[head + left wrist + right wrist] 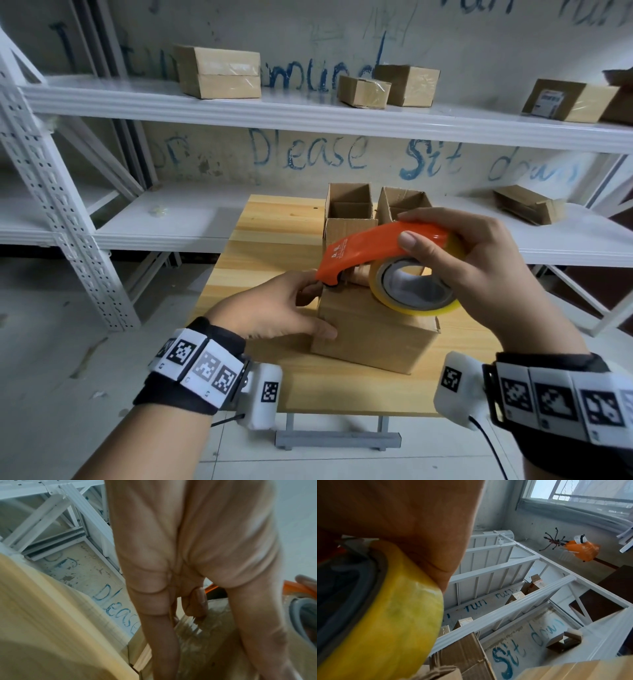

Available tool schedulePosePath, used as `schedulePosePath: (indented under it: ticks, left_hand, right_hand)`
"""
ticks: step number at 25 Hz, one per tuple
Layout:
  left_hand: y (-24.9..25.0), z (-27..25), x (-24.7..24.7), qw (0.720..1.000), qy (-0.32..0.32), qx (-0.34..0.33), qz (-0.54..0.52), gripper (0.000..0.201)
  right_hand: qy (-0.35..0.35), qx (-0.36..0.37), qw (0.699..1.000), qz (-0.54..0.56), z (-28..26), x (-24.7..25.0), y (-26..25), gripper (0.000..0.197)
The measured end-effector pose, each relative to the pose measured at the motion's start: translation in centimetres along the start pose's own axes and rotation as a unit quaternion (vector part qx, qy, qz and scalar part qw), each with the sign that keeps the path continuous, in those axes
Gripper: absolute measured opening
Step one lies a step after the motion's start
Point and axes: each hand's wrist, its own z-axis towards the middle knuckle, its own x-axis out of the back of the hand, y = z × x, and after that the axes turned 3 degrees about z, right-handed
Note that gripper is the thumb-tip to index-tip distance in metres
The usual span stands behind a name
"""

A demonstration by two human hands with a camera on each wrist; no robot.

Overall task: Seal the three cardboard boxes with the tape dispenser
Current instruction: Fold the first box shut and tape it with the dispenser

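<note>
Three cardboard boxes stand on a wooden table [274,222]. The near box [373,332] has its flaps closed; two open boxes [349,205] [402,202] stand behind it. My right hand [442,222] grips an orange tape dispenser [363,253] with a yellowish tape roll [414,301], its nose down at the near box's top left edge. My left hand [308,308] holds that box's left corner, thumb on the front face, fingers at the top edge beside the nose. In the left wrist view a jagged end of clear tape [188,626] lies on the box top under my fingers.
White metal shelving [308,116] runs behind the table, with several sealed boxes on the upper shelf [219,72] and one lying box [527,205] on the lower right. The shelf's slotted post [58,205] stands at the left. Bare tabletop lies left of the boxes.
</note>
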Motion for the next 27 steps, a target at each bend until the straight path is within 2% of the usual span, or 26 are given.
schedulePosePath:
  ticks: [6,12,16,19,27]
  left_hand:
    - [-0.3,-0.4,1.0,0.999,-0.014,-0.026,-0.026,0.057]
    - [-1.1,-1.4,2.5,1.0,-0.018,-0.005,-0.013,0.06]
    - [-2.8,-2.3,3.8,0.999,0.024,0.041,0.027,0.082]
    - [-3.5,-2.5,4.0,0.998,0.033,0.044,0.02,0.092]
    - [-3.2,-2.8,4.2,0.998,0.02,0.045,0.033,0.075]
  right_hand:
    - [0.012,0.015,1.0,0.009,-0.2,-0.3,0.0,0.047]
    - [0.023,0.013,0.999,0.04,-0.6,1.3,0.7,0.034]
    - [0.042,0.001,0.996,0.083,-1.4,1.9,2.1,0.026]
    - [0.038,-0.015,0.995,0.092,-1.9,1.6,3.4,0.019]
    - [0.052,-0.038,0.995,0.072,-2.5,1.3,4.9,0.013]
